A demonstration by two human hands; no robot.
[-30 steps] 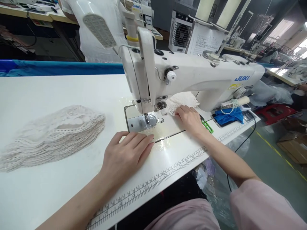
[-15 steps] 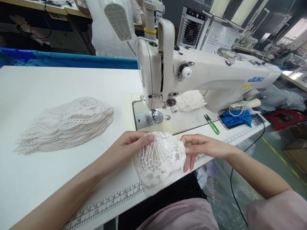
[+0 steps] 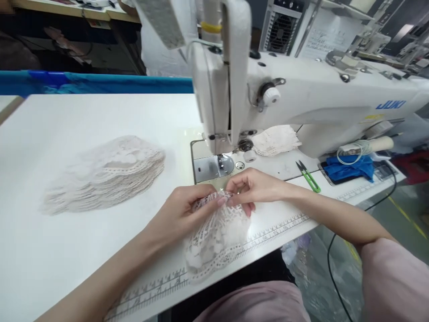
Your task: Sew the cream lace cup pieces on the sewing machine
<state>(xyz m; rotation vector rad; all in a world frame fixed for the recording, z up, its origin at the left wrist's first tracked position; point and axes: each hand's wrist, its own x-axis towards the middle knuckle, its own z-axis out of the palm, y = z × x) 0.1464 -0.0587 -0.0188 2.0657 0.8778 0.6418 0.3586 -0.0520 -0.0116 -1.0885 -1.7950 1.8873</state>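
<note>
Through the head camera I see the left hand (image 3: 187, 208) pinching a lace piece (image 3: 217, 246) at its gathered edge, and the right hand (image 3: 253, 190) gripping that edge just beside it. The fingers block my view of much of the edge. The lace is in front of the sewing machine (image 3: 301, 98), over the table's ruler marks (image 3: 275, 232). A second lace piece (image 3: 278, 141) is partly hidden behind the machine. Something dark, perhaps a phone (image 3: 327, 175), shows under a blue cloth (image 3: 350, 167). The lamp (image 3: 164, 22) is cut off above.
</note>
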